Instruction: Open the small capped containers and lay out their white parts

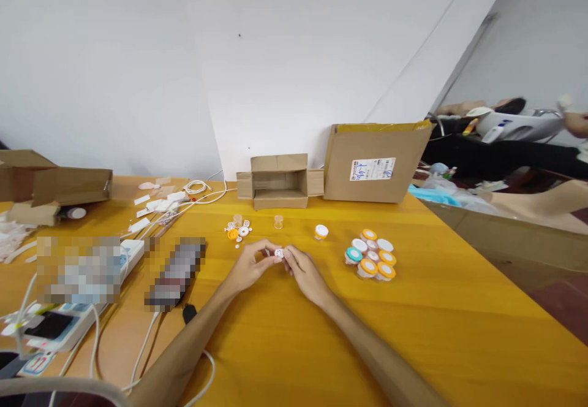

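Note:
My left hand (250,265) and my right hand (301,267) meet over the middle of the table, fingers closed from both sides on a small white plastic part with holes (278,252). Its lower side is hidden by my fingers. Beyond my left hand lies a loose group of small parts, with an orange ring (233,234), a white ring (243,231) and a clear cup (237,219). Another clear cup (278,222) stands alone past my hands. A small jar with a white lid (321,232) is beyond my right hand.
Several lidded jars (369,267) cluster at the right. An open cardboard box (280,198) and a large carton (367,143) stand by the wall. On the left are a phone (177,272), a power strip (131,254), cables and another box (76,185).

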`<state>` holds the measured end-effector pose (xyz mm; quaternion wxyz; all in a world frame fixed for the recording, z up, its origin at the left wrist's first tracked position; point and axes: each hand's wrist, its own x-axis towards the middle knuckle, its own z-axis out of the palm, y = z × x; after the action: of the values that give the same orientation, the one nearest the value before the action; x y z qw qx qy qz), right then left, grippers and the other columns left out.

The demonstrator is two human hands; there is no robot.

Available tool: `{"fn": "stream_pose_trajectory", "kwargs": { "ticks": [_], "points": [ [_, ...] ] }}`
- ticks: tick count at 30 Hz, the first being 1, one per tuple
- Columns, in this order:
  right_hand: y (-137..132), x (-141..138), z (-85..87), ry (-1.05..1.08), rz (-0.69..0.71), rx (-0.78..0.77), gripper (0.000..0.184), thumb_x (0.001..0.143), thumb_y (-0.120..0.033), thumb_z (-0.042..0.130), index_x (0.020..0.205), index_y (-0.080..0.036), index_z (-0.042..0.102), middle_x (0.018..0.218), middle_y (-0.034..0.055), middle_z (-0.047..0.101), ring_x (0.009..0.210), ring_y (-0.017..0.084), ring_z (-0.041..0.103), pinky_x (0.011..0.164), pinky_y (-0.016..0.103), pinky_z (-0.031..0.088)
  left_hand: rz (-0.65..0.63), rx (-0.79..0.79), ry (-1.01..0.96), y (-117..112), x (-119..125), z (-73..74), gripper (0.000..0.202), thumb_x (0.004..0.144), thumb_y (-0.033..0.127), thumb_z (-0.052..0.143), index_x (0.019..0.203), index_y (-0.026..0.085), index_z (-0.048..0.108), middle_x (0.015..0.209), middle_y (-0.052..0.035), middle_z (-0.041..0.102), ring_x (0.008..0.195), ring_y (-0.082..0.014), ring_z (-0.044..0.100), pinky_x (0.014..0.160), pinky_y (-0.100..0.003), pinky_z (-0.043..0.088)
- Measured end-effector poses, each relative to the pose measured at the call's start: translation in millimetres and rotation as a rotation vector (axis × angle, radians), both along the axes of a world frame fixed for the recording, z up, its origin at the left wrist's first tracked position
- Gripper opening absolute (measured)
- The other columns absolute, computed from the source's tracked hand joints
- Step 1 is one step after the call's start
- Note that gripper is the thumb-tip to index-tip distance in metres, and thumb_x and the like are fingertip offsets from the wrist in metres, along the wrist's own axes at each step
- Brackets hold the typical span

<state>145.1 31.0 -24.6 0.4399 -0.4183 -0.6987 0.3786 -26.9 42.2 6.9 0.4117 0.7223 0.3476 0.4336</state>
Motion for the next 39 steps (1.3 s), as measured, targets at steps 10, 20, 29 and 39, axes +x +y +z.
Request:
{"fn": "stream_pose_trajectory", "kwargs": {
  "ticks": [10,20,29,39],
  "points": [
    [-0.4,-0.6,2.3,0.002,-0.002,-0.045,0.058,0.093,-0.074,0.027,0.069,-0.024,0.043,0.060,-0.0036,0.047,0.056,0.015,0.045,0.058,0.028,0.037,-0.026,-0.031,-0.023,0.8,-1.2,0.5,0.032,0.082,0.047,0.072,0.091,0.017,0.075,0.077,-0.0040,0.071,0.071,-0.0163,0.060,0.073,-0.028,0.049],
    [-1.5,-0.8,5.3,0.095,0.014,-0.097,0.061,0.088,-0.080,0.032,0.066,-0.024,0.045,0.057,-0.0037,0.048,0.053,0.014,0.045,0.055,0.028,0.038,-0.026,-0.056,-0.016,1.3,-1.3,0.1,0.033,0.083,0.049,0.070,0.093,0.018,0.076,0.081,-0.0049,0.073,0.074,-0.0178,0.062,0.076,-0.030,0.050],
    [-2.2,-2.5,8.0,0.240,0.036,-0.161,0.059,0.084,-0.080,0.041,0.066,-0.024,0.046,0.058,-0.0039,0.046,0.053,0.014,0.043,0.053,0.027,0.039,0.025,-0.037,-0.021,2.0,-0.9,-2.5,0.030,0.083,0.046,0.070,0.093,0.018,0.075,0.083,-0.0045,0.074,0.077,-0.0172,0.064,0.077,-0.029,0.051],
    [0.3,0.1,9.5,0.357,-0.072,-0.254,0.058,0.078,-0.080,0.052,0.075,-0.022,0.057,0.062,-0.0021,0.054,0.051,0.012,0.047,0.047,0.025,0.038,0.284,-0.028,-0.058,16.1,-6.2,-13.1,0.025,0.082,0.039,0.070,0.098,0.019,0.073,0.086,-0.0041,0.074,0.081,-0.0189,0.068,0.075,-0.029,0.051]
  ]
}}
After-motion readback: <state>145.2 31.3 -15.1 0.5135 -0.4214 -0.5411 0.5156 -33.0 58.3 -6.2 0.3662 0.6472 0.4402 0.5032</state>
